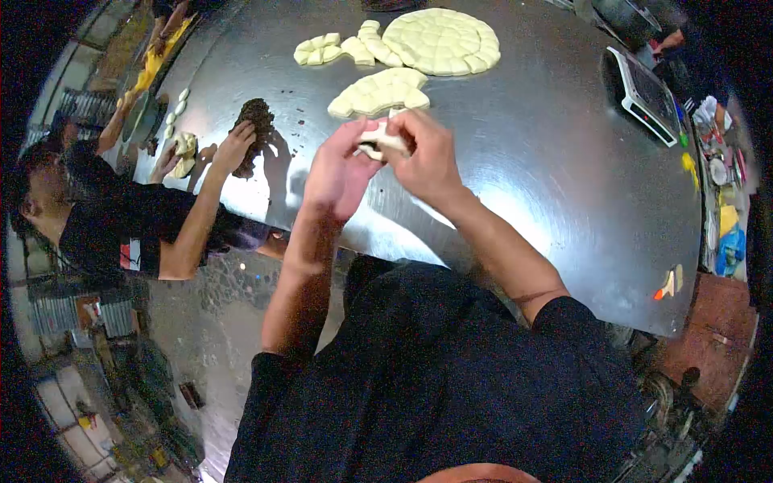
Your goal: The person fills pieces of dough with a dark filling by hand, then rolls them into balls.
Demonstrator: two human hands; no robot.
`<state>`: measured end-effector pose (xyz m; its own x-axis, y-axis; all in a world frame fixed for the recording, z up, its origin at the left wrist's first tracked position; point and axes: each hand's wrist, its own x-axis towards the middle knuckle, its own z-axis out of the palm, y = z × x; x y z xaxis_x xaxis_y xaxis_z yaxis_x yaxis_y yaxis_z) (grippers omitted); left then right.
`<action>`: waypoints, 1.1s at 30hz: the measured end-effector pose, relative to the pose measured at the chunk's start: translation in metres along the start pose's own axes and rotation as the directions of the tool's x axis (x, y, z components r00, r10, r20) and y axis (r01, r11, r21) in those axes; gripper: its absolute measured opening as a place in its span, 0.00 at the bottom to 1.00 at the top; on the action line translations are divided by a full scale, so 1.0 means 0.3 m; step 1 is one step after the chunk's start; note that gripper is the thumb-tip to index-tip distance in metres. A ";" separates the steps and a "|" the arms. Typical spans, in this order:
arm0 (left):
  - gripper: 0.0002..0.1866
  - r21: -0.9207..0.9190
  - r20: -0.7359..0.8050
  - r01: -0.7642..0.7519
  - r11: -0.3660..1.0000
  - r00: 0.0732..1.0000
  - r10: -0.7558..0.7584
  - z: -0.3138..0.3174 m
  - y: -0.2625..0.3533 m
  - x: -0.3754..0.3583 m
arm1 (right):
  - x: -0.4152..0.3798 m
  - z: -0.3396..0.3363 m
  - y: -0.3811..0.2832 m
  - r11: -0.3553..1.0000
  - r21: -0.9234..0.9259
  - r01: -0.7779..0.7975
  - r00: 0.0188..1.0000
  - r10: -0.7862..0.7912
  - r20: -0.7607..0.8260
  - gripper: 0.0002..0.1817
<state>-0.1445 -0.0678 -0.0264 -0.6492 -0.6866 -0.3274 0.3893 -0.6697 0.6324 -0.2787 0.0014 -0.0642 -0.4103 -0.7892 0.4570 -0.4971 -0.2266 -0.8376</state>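
Observation:
A small piece of pale dough (pixel 386 141) is held between both my hands above the metal table. My left hand (pixel 342 165) curls round its left side, and a dark patch shows in the opening of the dough. My right hand (pixel 424 153) grips the right side with bent fingers. Just beyond my fingers lies a fan-shaped slab of scored dough (pixel 378 91). Farther back sits a large round of dough (pixel 441 40) cut into many pieces, with smaller dough chunks (pixel 319 49) to its left.
At the left a co-worker's hand (pixel 235 145) touches a dark crumbly mound (pixel 254 137); the other hand (pixel 165 161) holds dough (pixel 185 153). Small dough balls (pixel 171 118) line up near the left edge. A scale (pixel 644 95) stands at the right, and a scraper-like tool (pixel 670 282) lies near the right corner.

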 end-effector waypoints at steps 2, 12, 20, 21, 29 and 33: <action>0.11 0.101 -0.081 -0.116 0.988 0.989 0.125 0.048 -0.009 -0.016 | -0.031 -0.046 -0.094 0.987 0.046 0.153 0.987 -0.151 -0.046 0.12; 0.20 0.468 0.030 -0.275 0.840 0.955 0.296 0.195 -0.059 -0.067 | 0.002 -0.127 -0.097 0.862 -0.242 0.446 0.886 -0.463 -0.016 0.10; 0.15 0.235 0.179 -0.309 0.922 0.946 0.272 0.153 -0.043 -0.047 | 0.017 -0.172 -0.169 0.986 -0.085 0.147 0.985 -0.153 -0.082 0.12; 0.15 0.229 0.190 -0.314 0.921 0.943 0.274 0.175 -0.038 -0.047 | 0.027 -0.171 -0.157 0.984 -0.094 0.154 0.983 -0.162 -0.086 0.12; 0.15 0.437 0.048 -0.462 0.772 0.869 0.492 0.203 -0.058 -0.072 | 0.019 -0.145 -0.179 0.896 -0.204 0.394 0.872 -0.434 -0.224 0.12; 0.16 0.447 -0.036 -0.186 0.875 0.974 0.225 0.191 -0.046 -0.066 | 0.040 -0.152 -0.129 0.773 -0.423 0.473 0.832 -0.550 -0.075 0.17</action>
<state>-0.1744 -0.0288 0.0117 -0.5209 -0.8295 -0.2013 0.1698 -0.3318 0.9279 -0.2991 0.0267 -0.0128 -0.1251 -0.4891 0.8632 -0.9016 -0.3071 -0.3047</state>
